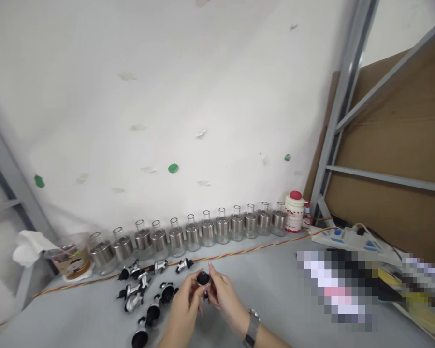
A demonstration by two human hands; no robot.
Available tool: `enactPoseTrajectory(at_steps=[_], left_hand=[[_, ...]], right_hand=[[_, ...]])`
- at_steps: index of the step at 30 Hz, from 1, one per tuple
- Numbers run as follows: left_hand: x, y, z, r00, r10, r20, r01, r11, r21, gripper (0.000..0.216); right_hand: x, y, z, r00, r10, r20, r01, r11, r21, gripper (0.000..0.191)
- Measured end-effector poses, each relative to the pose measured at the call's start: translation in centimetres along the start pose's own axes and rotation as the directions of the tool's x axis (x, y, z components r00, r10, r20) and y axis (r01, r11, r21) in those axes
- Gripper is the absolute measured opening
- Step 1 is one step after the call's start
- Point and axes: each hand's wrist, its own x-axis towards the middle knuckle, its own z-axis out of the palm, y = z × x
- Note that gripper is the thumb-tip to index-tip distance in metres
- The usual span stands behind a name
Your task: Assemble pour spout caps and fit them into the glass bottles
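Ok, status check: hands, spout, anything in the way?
Left hand and right hand both on one spout, black end showing. Loose spouts beside left hand. Cord lies between hands and bottles.

Black and silver on the fittings (133, 303), lower left; red-and-yellow twist in the cord (239, 253); grey across the counter (271, 290).

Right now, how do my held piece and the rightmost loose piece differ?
The held piece is between your left hand and right hand; the loose piece lies on the table. The held piece shows a round black end; the loose piece, its silver side. Both have black parts.
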Motion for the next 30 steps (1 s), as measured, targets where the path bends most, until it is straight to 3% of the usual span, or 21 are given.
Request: enactPoseTrajectory(at_steps=[4,7,10,11,14,17,22,25,27,30], left_hand=[[-0.2,0.3,0.2,0.999,0.01,-0.037,-0.009,1.0,0.03,0.025],[-0.2,0.5,0.2,0.997,-0.017,-0.073,0.02,0.999,0.048,0.022],[-0.2,0.6,-0.2,0.993,0.0,-0.12,0.018,0.988,0.15,0.023],[-0.1,0.5,-0.4,0.991,0.019,-0.135,0.01,0.978,0.21,0.023],[0.0,0.0,-1.0,0.988,0.086,-0.13,-0.028,0.917,0.397,0.023],[0.2,-0.7,-1.4,0.989,0.121,-0.091,-0.052,0.836,0.547,0.023],[0.3,-1.0,-1.4,0.988,0.156,-0.011,-0.106,0.722,0.684,0.024],[0.3,-0.7,-1.3,0.987,0.158,0.031,-0.135,0.703,0.698,0.021],[0.3,-0.6,-1.2,0.989,0.14,0.054,-0.14,0.73,0.669,0.019],[0.2,-0.4,-1.1,0.986,0.127,0.107,-0.166,0.786,0.596,0.022]], right_hand=[[-0.2,-0.6,-0.3,0.999,-0.038,0.0,0.038,0.999,-0.009,0.052],[-0.1,-1.5,-1.1,0.986,-0.166,-0.025,0.162,0.981,-0.104,0.043],[-0.4,-3.0,-2.2,0.945,-0.315,0.092,0.328,0.92,-0.215,0.019],[-0.6,-3.5,-2.5,0.921,-0.348,0.177,0.384,0.887,-0.255,0.022],[-1.5,-4.8,-2.9,0.826,-0.367,0.428,0.527,0.772,-0.355,0.059],[-2.1,-4.8,-2.8,0.787,-0.312,0.533,0.569,0.703,-0.428,0.07],[-1.8,-2.9,-2.4,0.826,-0.322,0.462,0.557,0.585,-0.589,0.061],[-1.5,-1.5,-2.2,0.852,-0.326,0.409,0.523,0.519,-0.676,0.053],[-1.3,-0.7,-2.0,0.873,-0.329,0.36,0.487,0.53,-0.695,0.05],[-0.5,0.2,-2.4,0.915,-0.322,0.244,0.4,0.635,-0.661,0.04]])
